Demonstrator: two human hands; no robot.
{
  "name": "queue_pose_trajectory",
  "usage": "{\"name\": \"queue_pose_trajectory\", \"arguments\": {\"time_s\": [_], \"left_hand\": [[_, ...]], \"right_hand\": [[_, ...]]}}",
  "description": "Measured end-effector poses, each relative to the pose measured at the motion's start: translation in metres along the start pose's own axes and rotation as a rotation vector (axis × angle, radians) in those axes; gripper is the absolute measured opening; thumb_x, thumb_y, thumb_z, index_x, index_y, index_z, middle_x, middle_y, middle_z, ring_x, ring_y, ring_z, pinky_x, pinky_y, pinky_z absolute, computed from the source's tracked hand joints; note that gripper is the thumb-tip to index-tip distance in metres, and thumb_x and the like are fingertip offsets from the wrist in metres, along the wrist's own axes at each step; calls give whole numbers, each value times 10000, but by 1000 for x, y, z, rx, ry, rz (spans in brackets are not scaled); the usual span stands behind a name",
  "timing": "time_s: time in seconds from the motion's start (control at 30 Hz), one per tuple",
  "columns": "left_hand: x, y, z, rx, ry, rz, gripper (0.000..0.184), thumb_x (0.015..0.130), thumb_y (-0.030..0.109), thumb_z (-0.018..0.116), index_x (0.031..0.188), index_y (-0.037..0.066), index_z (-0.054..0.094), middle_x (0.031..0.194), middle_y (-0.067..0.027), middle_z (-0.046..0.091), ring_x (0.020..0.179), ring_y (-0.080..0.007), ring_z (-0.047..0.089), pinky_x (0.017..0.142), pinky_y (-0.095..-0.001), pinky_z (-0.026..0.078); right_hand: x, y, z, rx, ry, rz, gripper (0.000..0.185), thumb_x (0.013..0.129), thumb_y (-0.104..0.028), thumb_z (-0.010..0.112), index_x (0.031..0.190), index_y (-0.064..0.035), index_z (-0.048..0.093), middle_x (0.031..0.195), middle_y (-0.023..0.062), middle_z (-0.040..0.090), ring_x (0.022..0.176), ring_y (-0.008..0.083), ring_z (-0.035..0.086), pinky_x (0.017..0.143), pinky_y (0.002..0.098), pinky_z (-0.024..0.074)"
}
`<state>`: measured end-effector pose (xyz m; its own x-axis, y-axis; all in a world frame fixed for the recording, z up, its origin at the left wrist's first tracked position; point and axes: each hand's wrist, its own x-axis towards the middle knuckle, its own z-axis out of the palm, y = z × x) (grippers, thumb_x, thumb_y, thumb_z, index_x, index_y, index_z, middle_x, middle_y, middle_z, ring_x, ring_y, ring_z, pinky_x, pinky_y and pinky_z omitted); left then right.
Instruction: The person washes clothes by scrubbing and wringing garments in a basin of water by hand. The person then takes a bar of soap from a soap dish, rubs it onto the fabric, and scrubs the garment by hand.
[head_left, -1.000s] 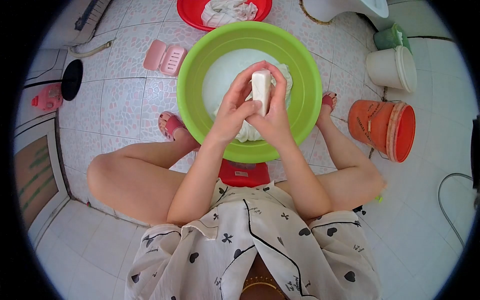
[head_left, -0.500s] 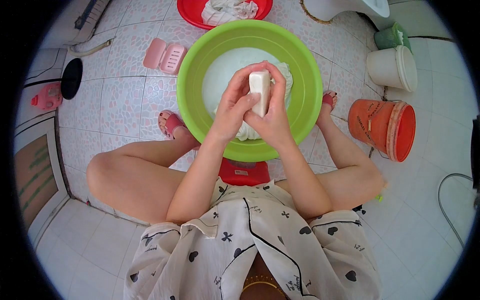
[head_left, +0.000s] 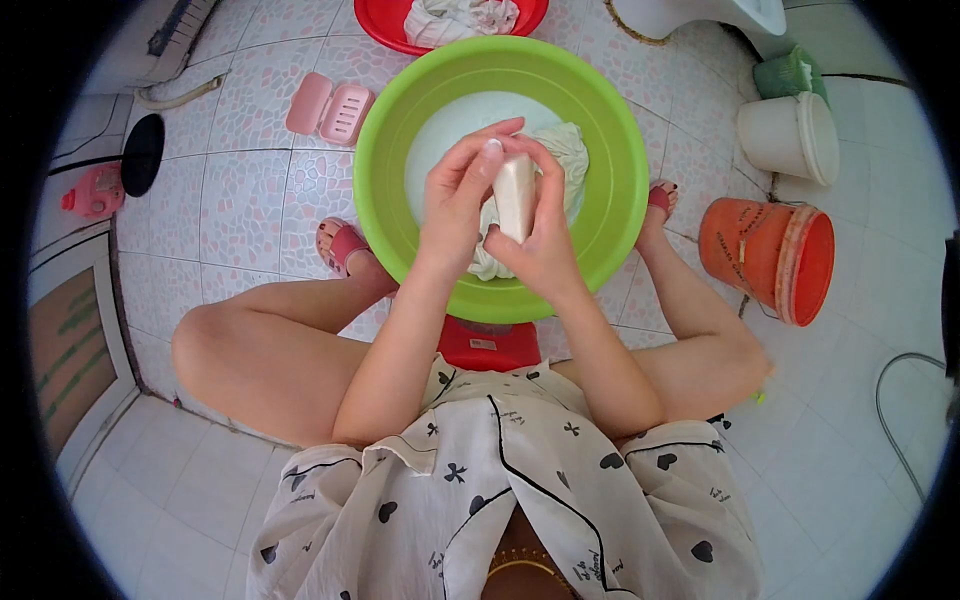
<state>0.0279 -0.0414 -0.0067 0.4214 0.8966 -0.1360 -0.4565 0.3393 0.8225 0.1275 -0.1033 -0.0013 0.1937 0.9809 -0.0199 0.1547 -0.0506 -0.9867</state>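
Note:
A white bar of soap (head_left: 514, 198) stands tilted over the green basin (head_left: 620, 190). My right hand (head_left: 545, 235) is closed around it, thumb at its lower end and fingers along its right side and top. My left hand (head_left: 455, 200) is just left of the soap, its thumb lifted and its fingers stretched toward the soap's top; whether the fingertips touch it is hidden. Beneath my hands, the basin holds cloudy water (head_left: 430, 135) and a bunched white cloth (head_left: 565, 155), partly covered by my hands.
A pink soap box (head_left: 345, 113) lies open on the tiles left of the basin. Behind the basin is a red basin (head_left: 380, 25) with white cloth. An orange bucket (head_left: 745, 245) lies on its side at right, near a white bucket (head_left: 775, 140). A red stool (head_left: 490, 345) is below me.
My left hand has loosened from the soap, its thumb coming off the bar and its fingers spreading leftward. The soap stays in my right hand, slightly lower and turned.

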Motion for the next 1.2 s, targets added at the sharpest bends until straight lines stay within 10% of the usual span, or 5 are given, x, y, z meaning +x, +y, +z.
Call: {"name": "queue_pose_trajectory", "arguments": {"time_s": [0.53, 0.8, 1.0, 1.2], "left_hand": [[34, -66, -57, 534, 440, 111, 156, 787, 62, 697, 888, 20, 587, 818, -40, 612, 773, -99, 555, 721, -245, 455], [63, -112, -103, 277, 539, -213, 87, 807, 44, 557, 751, -5, 603, 687, -55, 588, 629, -117, 541, 627, -246, 462], [95, -142, -137, 265, 589, -540, 143, 805, 113, 537, 748, 1, 606, 647, -30, 539, 569, -108, 497, 547, -223, 429], [108, -175, -161, 185, 550, -633, 166, 873, 88, 554, 960, -27, 635, 837, -63, 638, 718, -112, 597, 663, -211, 506]], "right_hand": [[53, 225, -95, -480, 333, 497, 897, 620, -60, 754, 1315, -15, 189, 1254, 258, 409, 1169, 392, 436, 992, 419, 363], [63, 219, -86, -991, 366, 491, 742, 673, -155, 689, 1286, -11, 297, 1196, 240, 438, 1139, 390, 408, 1000, 460, 301], [59, 208, -47, -740, 278, 113, 632, 675, -145, 657, 1231, -12, 389, 1140, 216, 455, 1101, 385, 405, 980, 470, 295], [58, 232, -18, -381, 202, 214, 518, 693, -69, 663, 1169, -24, 461, 1044, 165, 545, 965, 291, 536, 874, 377, 420]]}}
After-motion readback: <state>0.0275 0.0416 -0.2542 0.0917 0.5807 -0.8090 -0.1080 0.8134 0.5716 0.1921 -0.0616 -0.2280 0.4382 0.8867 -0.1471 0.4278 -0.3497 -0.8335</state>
